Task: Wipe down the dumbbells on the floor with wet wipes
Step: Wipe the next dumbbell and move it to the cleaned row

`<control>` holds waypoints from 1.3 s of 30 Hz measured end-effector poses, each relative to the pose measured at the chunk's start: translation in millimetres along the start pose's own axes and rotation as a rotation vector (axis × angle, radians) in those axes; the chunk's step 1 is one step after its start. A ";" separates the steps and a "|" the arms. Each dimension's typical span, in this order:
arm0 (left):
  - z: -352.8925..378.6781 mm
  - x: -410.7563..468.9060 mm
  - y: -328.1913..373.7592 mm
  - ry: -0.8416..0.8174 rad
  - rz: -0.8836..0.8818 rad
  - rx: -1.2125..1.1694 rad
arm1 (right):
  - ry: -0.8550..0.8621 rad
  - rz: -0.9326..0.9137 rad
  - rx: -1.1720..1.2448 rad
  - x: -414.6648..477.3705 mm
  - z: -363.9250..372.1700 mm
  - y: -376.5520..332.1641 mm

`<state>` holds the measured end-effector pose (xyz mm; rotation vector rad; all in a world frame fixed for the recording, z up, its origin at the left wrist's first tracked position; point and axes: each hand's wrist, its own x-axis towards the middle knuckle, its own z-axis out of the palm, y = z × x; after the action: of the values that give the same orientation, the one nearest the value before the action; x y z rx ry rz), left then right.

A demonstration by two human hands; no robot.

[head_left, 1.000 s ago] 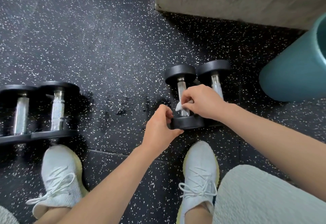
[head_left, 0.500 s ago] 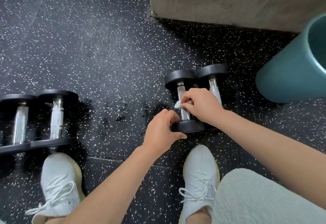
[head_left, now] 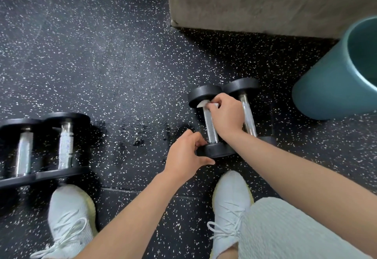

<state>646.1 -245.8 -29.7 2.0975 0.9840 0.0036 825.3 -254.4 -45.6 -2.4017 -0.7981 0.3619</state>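
Note:
Two small black dumbbells with chrome handles lie side by side on the speckled floor. On the left one, my right hand pinches a white wet wipe against the far end of the handle, just under the far head. My left hand grips the near head of that same dumbbell. The second small dumbbell lies just to the right, partly hidden by my right hand and forearm. Two larger dumbbells rest at the far left.
A teal bin stands at the right, close to the small dumbbells. A concrete block or wall base fills the top right. My white shoes stand just behind the dumbbells. Wet patches mark the floor between the pairs.
My right hand has slid the wipe along the handle away from me, from near the middle to the far end. My left hand stays on the near head.

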 end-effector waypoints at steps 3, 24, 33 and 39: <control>0.9 -2.2 -0.3 0.011 -0.008 -0.014 | 0.043 0.266 0.209 -0.4 4.6 -1.0; -3.3 2.0 -1.5 -0.036 -0.027 0.004 | -0.211 0.819 0.751 21.0 15.5 -5.1; -7.1 -0.5 -1.1 -0.038 -0.027 0.059 | 0.021 0.628 0.164 7.4 23.0 -49.7; -8.9 -1.7 -8.7 -0.043 -0.010 0.079 | -0.176 0.618 0.402 13.0 20.1 -24.9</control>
<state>636.6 -237.7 -28.9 2.1556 0.9832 -0.0870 815.8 -221.4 -47.6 -2.1926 -0.0117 0.8922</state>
